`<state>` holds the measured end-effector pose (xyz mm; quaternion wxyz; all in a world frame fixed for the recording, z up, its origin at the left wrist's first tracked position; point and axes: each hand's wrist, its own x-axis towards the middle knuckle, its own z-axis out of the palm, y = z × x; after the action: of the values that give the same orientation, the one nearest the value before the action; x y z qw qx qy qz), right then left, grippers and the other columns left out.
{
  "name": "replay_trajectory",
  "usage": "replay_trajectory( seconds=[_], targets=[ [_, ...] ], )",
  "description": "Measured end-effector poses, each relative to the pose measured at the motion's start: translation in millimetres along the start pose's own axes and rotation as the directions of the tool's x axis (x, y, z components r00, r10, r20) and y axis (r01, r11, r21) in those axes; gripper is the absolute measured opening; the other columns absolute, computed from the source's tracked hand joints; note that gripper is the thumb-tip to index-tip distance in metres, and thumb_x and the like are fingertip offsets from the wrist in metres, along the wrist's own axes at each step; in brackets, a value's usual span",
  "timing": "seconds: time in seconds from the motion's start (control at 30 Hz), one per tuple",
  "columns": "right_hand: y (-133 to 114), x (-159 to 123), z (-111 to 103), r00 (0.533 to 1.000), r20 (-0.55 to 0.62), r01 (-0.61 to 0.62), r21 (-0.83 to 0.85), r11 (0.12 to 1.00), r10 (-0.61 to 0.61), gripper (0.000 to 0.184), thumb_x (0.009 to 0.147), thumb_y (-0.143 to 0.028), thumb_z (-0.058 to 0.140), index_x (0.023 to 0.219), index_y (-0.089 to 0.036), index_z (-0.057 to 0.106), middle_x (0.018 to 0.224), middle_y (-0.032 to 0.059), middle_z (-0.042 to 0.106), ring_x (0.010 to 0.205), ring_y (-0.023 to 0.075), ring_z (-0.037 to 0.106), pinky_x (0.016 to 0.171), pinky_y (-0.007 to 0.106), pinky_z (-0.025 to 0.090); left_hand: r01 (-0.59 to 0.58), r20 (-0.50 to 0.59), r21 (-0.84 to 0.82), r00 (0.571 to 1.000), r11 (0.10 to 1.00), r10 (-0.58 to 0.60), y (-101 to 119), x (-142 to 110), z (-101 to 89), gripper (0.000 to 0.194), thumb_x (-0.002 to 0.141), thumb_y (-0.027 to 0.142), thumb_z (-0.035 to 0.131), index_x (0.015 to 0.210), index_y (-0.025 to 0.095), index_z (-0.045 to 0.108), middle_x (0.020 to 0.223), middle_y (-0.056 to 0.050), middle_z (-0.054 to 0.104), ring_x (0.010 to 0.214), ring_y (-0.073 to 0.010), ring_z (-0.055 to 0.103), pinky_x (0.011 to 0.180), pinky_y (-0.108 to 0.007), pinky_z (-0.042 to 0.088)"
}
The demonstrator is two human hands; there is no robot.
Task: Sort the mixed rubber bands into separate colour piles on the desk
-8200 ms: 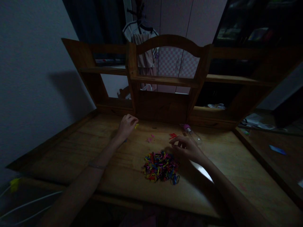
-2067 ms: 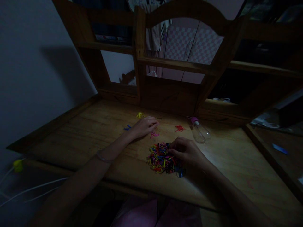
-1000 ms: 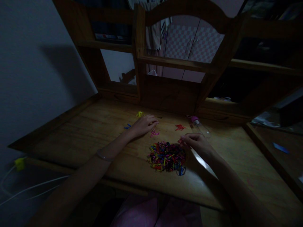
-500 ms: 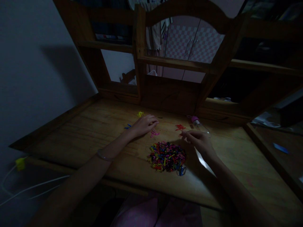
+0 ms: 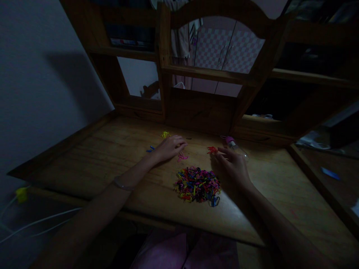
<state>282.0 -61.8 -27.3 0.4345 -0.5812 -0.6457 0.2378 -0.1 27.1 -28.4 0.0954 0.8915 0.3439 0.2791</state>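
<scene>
A mixed heap of small coloured rubber bands (image 5: pixel 198 185) lies on the wooden desk between my forearms. My left hand (image 5: pixel 171 147) rests palm down with its fingers stretched out, beside a few pink bands (image 5: pixel 182 157). Small groups of yellow bands (image 5: pixel 165 134) and blue bands (image 5: pixel 150 148) lie just beyond and left of it. My right hand (image 5: pixel 235 163) is at the right edge of a small red pile of bands (image 5: pixel 212 150). Its thumb and forefinger pinch what looks like a red rubber band, mostly hidden against the pile.
Behind my right hand a clear bottle with a purple cap (image 5: pixel 230 140) lies on the desk (image 5: pixel 112 149). A wooden shelf unit (image 5: pixel 202 112) rises along the back. At left are a wall and white cables (image 5: pixel 53 216) below the desk edge. The light is dim.
My right hand has moved slightly forward, from near the mixed heap to the red pile. The left hand has stayed in place. The view has shifted a little.
</scene>
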Motion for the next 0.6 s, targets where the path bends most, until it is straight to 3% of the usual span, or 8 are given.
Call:
replay_trajectory(
  seconds=[0.13,0.23,0.33,0.43,0.6],
  targets=[
    [-18.8,-4.4,-4.4,0.993,-0.040,0.103,-0.142,0.985,-0.109,0.033,0.086,-0.043,0.056,0.106,-0.019,0.069,0.099,0.0100,0.069,0.071,0.0186,0.062,0.062,0.032,0.049,0.004,-0.001,0.015,1.000,1.000,-0.004,0.8,0.3,-0.5,0.027,0.094,0.032,0.044,0.098,0.019,0.067,0.094,-0.007,0.066,0.092,-0.0191,0.059,0.083,-0.032,0.045],
    [-37.5,-11.7,-4.5,0.963,0.181,0.213,-0.059,0.975,-0.199,0.024,0.087,-0.037,0.057,0.100,-0.022,0.070,0.098,0.0076,0.068,0.077,0.0182,0.061,0.069,0.032,0.050,0.005,-0.004,0.014,1.000,1.000,-0.005,2.0,0.6,-1.1,0.027,0.094,0.032,0.044,0.097,0.019,0.067,0.094,-0.007,0.065,0.092,-0.0195,0.059,0.082,-0.032,0.045],
    [-50.5,-21.6,0.1,0.856,0.425,0.291,0.072,0.954,-0.294,0.020,0.085,-0.032,0.062,0.102,-0.025,0.070,0.099,0.0058,0.067,0.089,0.0197,0.061,0.080,0.034,0.049,0.007,0.004,0.008,1.000,1.000,-0.007,2.7,0.9,-1.6,0.026,0.094,0.032,0.044,0.097,0.020,0.067,0.094,-0.006,0.065,0.091,-0.0194,0.059,0.081,-0.032,0.045],
    [-53.3,-29.6,7.3,0.799,0.500,0.331,0.095,0.939,-0.333,0.020,0.083,-0.030,0.065,0.102,-0.026,0.070,0.099,0.0061,0.066,0.094,0.0209,0.060,0.084,0.036,0.047,0.009,0.010,0.000,1.000,1.000,-0.009,3.1,1.1,-1.9,0.026,0.094,0.032,0.044,0.098,0.021,0.067,0.095,-0.006,0.066,0.091,-0.0192,0.058,0.082,-0.033,0.045],
    [-47.5,-32.2,14.2,0.784,0.525,0.364,0.043,0.930,-0.331,0.020,0.082,-0.031,0.067,0.101,-0.025,0.071,0.096,0.0072,0.065,0.092,0.0218,0.059,0.082,0.036,0.046,0.009,0.000,-0.002,1.000,1.000,-0.009,4.7,1.0,-2.0,0.026,0.094,0.031,0.043,0.097,0.019,0.067,0.093,-0.006,0.065,0.091,-0.0189,0.058,0.083,-0.033,0.044]
  ],
)
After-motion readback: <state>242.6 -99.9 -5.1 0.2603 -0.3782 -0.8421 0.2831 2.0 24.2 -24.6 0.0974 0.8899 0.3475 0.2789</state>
